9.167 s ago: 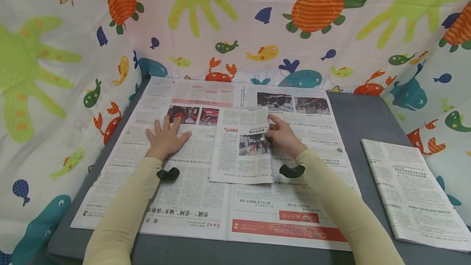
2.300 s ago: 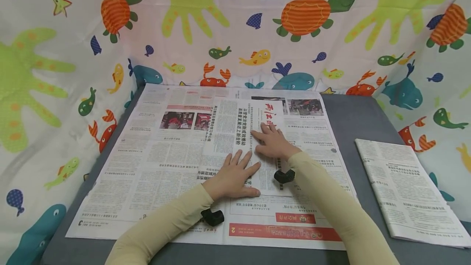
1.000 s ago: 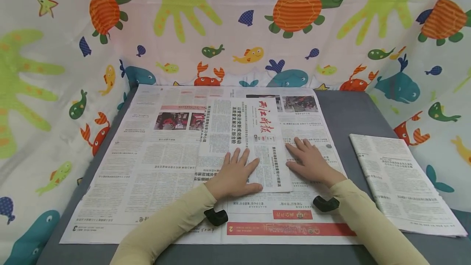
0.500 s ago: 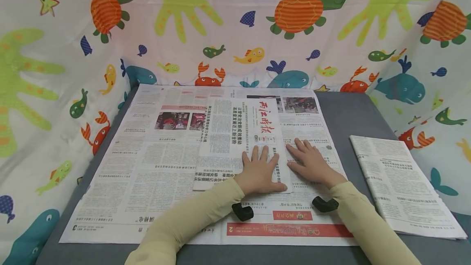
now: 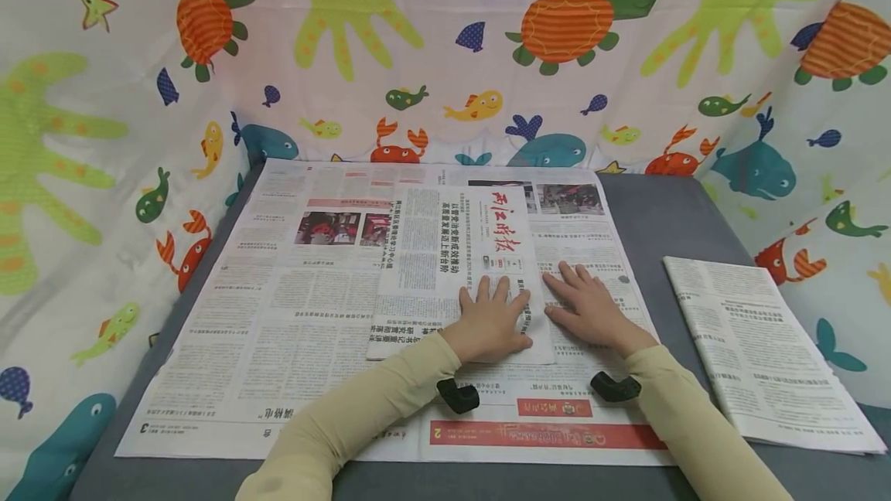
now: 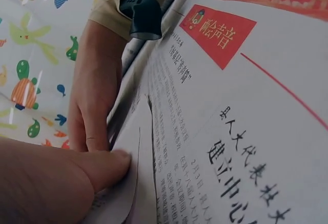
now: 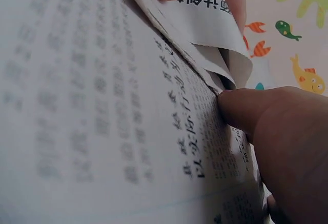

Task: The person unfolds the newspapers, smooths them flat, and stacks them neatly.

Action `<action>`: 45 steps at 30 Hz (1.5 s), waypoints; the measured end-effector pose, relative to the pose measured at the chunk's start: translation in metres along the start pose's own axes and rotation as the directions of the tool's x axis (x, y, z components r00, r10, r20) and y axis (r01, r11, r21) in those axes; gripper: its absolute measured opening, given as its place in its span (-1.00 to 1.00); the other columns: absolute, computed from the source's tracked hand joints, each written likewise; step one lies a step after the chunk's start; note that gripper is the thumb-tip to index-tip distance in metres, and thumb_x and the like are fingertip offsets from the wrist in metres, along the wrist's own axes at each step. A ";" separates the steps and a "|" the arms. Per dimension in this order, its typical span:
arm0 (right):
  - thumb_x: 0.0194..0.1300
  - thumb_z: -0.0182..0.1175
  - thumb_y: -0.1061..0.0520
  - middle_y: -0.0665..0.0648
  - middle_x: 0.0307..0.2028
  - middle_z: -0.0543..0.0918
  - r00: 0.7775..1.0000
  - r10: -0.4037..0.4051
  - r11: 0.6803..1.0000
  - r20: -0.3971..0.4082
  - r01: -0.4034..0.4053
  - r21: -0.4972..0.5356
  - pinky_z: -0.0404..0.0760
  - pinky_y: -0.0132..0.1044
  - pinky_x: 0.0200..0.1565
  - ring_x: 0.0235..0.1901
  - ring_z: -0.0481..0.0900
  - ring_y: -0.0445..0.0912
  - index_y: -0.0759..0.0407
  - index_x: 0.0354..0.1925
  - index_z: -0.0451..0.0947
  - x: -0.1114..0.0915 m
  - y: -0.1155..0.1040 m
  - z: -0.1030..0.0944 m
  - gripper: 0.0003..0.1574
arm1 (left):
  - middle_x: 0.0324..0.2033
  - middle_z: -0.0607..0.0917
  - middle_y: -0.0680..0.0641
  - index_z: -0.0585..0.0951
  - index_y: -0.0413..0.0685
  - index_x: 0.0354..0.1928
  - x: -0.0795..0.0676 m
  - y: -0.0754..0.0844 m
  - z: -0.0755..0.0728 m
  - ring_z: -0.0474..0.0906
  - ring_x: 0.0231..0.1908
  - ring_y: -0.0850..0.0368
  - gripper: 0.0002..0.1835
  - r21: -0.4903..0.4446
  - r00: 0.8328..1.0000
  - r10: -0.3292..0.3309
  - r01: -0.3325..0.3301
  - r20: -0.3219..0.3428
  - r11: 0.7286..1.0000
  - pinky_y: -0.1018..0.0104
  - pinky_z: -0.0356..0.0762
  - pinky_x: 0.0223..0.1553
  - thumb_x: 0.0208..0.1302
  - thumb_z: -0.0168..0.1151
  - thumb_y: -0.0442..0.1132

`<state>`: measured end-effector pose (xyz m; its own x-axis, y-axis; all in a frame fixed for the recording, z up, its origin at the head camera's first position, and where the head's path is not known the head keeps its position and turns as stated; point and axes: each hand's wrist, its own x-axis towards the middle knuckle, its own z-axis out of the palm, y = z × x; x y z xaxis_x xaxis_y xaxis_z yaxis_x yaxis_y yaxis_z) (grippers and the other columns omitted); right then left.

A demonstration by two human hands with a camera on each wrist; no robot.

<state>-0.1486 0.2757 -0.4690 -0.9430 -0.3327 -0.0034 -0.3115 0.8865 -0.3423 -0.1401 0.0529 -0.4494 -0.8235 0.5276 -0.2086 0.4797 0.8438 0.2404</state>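
A folded newspaper (image 5: 418, 284) with a red masthead lies on a larger, spread-out newspaper sheet (image 5: 299, 362). My left hand (image 5: 490, 323) rests on its lower right part, fingers spread, thumb near the bottom edge. Just beyond the right edge, my right hand (image 5: 592, 308) lies on the spread sheet with its fingertips right at that edge. The right wrist view shows the thumb (image 7: 292, 131) against the layered paper edge, where the layers part slightly. In the left wrist view the left thumb (image 6: 97, 170) lies over the folded paper's edge.
Another folded newspaper (image 5: 766, 354) lies at the right of the grey table (image 5: 668, 215). A curtain (image 5: 445, 37) printed with sea animals stands behind and on both sides. Both wrists wear a small black camera (image 5: 458, 395).
The smaller newspaper, narrower with a photo page up, now shows its wider masthead page. My left hand has come onto it from the left; my right hand has moved off to its right edge.
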 end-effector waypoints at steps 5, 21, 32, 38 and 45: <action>0.44 0.18 -0.09 0.45 0.55 0.12 1.000 -0.001 1.000 -0.007 0.001 -0.002 -0.02 0.51 0.43 0.53 -0.03 0.52 0.18 0.51 0.28 0.000 0.000 -0.001 -0.19 | 0.53 0.29 -0.10 0.23 0.34 0.56 0.002 -0.005 -0.001 0.14 0.52 -0.28 -0.33 -0.023 0.999 0.020 -0.022 -0.050 0.999 -0.46 0.20 0.33 0.48 0.14 0.04; 0.43 0.18 -0.07 0.47 0.55 0.09 1.000 -0.007 1.000 0.004 0.006 0.017 -0.05 0.51 0.43 0.53 -0.07 0.53 0.21 0.51 0.27 0.001 0.000 -0.001 -0.18 | 0.43 0.50 -0.07 0.35 0.09 0.53 -0.023 -0.040 -0.039 0.57 0.30 0.02 -0.42 -0.372 0.933 0.098 -0.232 -0.347 0.899 0.15 0.60 0.21 0.52 -0.02 -0.40; 0.51 0.09 -0.05 0.49 0.54 0.12 1.000 -0.023 1.000 -0.021 0.023 0.006 -0.02 0.53 0.41 0.52 -0.04 0.54 0.23 0.51 0.27 -0.001 -0.003 -0.003 -0.25 | -0.11 0.75 -0.37 0.35 -0.01 0.52 -0.062 -0.080 -0.075 0.71 -0.34 -0.02 -0.44 -0.665 0.864 -0.136 -0.262 -0.484 0.700 0.22 0.64 -0.38 0.51 -0.04 -0.31; 0.49 0.06 -0.05 0.50 0.52 0.15 0.999 -0.004 0.999 -0.038 0.003 -0.032 0.01 0.56 0.38 0.50 0.01 0.56 0.20 0.52 0.25 0.002 -0.008 0.001 -0.24 | 0.37 0.53 -0.23 0.29 -0.14 0.53 -0.078 -0.103 -0.089 0.68 -0.06 -0.05 -0.42 -0.772 0.841 -0.259 -0.256 -0.475 0.582 0.05 0.64 0.10 0.52 0.02 -0.28; 0.47 0.05 -0.12 0.48 0.54 0.12 0.999 0.037 0.994 -0.012 -0.038 -0.101 0.01 0.57 0.37 0.51 -0.01 0.56 0.12 0.56 0.20 0.004 -0.013 0.005 -0.19 | 0.26 0.60 -0.22 0.33 -0.10 0.49 -0.097 -0.132 -0.096 0.67 0.04 0.13 -0.47 -0.878 0.783 -0.430 -0.296 -0.449 0.377 0.36 0.66 0.03 0.53 0.00 -0.37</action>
<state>-0.1481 0.2615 -0.4696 -0.9552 -0.2959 -0.0043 -0.2859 0.9265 -0.2449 -0.1530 -0.1195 -0.3696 -0.9873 0.0062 0.1588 0.1588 0.0755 0.9844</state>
